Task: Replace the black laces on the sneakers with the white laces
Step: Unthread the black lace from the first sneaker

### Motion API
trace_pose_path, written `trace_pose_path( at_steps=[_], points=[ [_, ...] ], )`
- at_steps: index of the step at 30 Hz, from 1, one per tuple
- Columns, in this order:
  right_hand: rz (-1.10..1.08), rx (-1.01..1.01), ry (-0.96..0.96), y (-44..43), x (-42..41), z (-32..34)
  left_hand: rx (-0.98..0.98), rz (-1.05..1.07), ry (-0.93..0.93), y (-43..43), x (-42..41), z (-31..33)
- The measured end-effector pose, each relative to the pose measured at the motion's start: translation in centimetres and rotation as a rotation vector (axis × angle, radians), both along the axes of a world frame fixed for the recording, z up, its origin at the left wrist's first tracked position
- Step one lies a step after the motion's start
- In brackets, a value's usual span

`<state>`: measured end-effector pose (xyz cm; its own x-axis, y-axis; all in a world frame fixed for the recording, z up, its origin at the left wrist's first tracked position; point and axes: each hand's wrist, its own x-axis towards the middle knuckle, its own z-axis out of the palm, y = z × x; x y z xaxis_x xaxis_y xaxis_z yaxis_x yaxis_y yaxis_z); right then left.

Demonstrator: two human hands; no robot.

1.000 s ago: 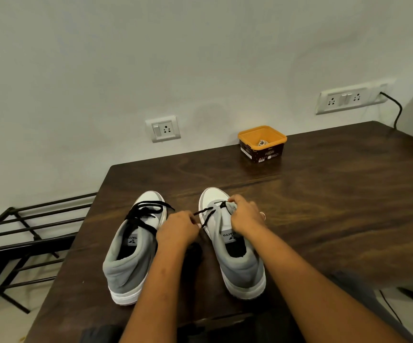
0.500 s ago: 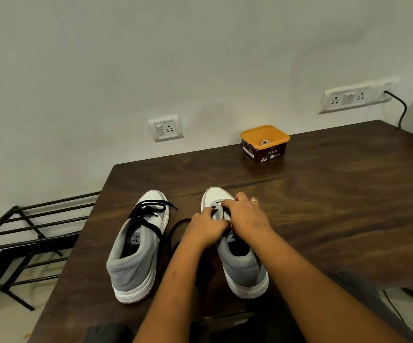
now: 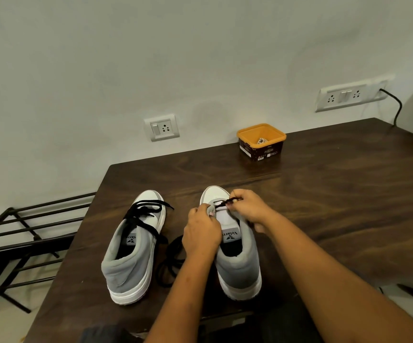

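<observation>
Hands at the toe eyelets of a grey sneaker (image 3: 240, 269).
The right hand (image 3: 250, 209) has its grip pinching the black lace (image 3: 225, 202); beside it, the left hand (image 3: 201, 234) clasps the upper.

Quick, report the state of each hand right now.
Left hand: grips the right sneaker at its upper's edge.
Right hand: pinches the black lace near the toe.
</observation>
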<state>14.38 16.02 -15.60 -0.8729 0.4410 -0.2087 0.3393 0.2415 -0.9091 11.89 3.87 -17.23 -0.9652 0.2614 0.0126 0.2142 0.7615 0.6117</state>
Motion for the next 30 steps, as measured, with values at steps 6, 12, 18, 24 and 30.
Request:
trace_pose_path(
  at_steps=[6,12,18,24,30],
  points=[
    [-0.088,-0.314,0.01,0.8,-0.1,0.0,-0.006,0.005,-0.009,-0.3,-0.3,-0.1],
    [-0.337,-0.689,0.089,1.2,-0.1,0.1,0.007,0.024,-0.027,-0.7,-1.0,-0.2],
    [-0.476,-0.626,0.13,1.8,-0.5,0.1,0.007,0.001,-0.058,-1.1,-1.3,-0.1],
    [-0.084,0.559,-0.088,0.8,-0.6,-1.0,0.035,0.002,-0.079,-1.0,-1.5,-0.3],
    [0.108,0.849,-0.084,-1.9,-0.5,-0.7,0.085,-0.007,-0.099,-0.9,-1.5,-0.7]
  ],
)
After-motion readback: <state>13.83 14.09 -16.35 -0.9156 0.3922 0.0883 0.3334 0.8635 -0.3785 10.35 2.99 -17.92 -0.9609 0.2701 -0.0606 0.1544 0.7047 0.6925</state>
